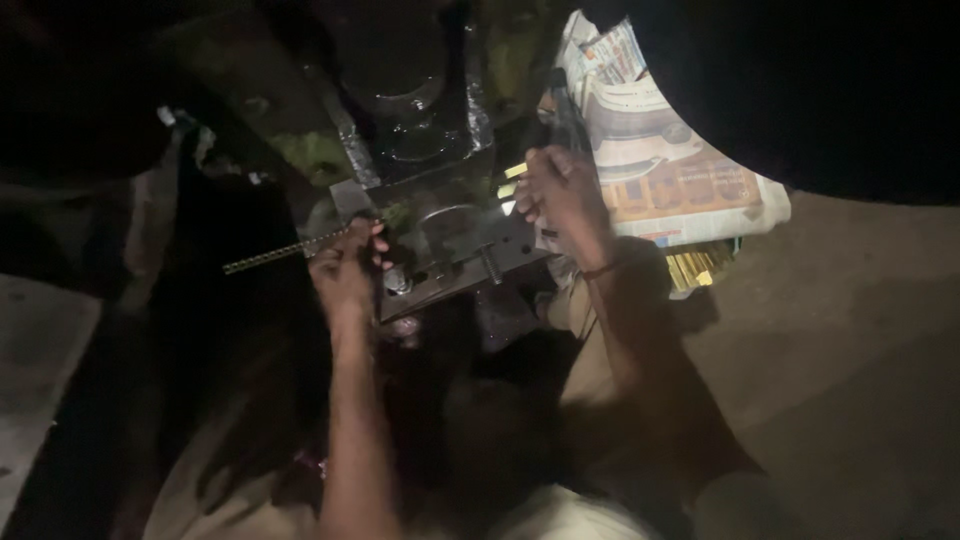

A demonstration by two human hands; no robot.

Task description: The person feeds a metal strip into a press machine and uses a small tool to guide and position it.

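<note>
Gripping a thin ridged brass rod (285, 251) in clenched left hand (345, 268) beside the press die block (450, 240), while right hand (560, 195), fingers loosely pinching small yellow pieces (513, 180), is risking a pinch under the ram (395, 60).

Bare forearms, no sleeves; thin dark band on right wrist (597, 271)

Very dim, lit only around the hands from above; beyond them deep black shadow, soft blur, grain.
</note>
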